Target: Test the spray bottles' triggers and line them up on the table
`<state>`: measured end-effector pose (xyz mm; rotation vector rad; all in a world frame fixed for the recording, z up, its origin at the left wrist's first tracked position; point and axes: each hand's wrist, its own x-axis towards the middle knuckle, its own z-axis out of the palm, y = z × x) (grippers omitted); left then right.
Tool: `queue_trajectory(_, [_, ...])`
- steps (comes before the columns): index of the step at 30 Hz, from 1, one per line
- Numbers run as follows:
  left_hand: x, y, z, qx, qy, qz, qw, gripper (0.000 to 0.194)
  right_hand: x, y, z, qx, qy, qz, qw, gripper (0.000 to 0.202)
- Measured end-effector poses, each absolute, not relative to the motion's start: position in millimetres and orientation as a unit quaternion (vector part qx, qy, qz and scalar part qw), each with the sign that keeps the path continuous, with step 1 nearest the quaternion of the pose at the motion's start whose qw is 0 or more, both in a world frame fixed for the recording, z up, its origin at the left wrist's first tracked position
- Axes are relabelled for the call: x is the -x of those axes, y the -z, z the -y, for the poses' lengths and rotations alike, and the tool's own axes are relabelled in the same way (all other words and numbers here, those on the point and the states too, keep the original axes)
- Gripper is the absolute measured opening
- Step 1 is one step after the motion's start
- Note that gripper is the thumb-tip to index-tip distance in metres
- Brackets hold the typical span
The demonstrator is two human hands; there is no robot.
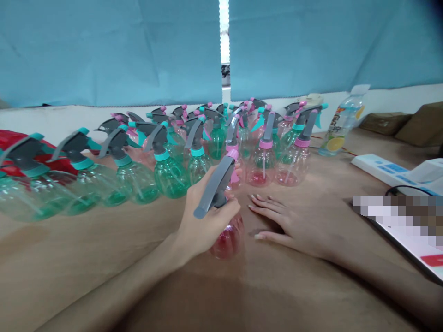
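My left hand (204,221) is wrapped round the neck of a pink spray bottle (226,242) with a grey and pink trigger head. The bottle is upright, close in front of me, and my fingers partly hide its neck and trigger. To its right, my right hand (287,221) lies on the tabletop with fingers spread, holding nothing. Just beyond my hands stand more pink spray bottles (260,170). Off to the left runs a row of green spray bottles (172,177) with grey heads and teal collars.
Several more green and pink sprayers crowd the back of the wooden table (148,281). A labelled drink bottle (341,124) leans at the back right, near a white power strip (384,173) and a partly blurred tablet-like object (398,230). Something red (58,161) lies behind the left bottles.
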<state>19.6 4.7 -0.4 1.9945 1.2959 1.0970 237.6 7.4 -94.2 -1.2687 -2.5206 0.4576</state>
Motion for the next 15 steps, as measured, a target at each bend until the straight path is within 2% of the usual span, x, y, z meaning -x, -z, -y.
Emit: queue_trajectory(15, [-18,-11,-4,-0.739,-0.391,-0.473,0.276,0.013,-238,96,-8,0.437,-0.148,0.877,0.137,0.070])
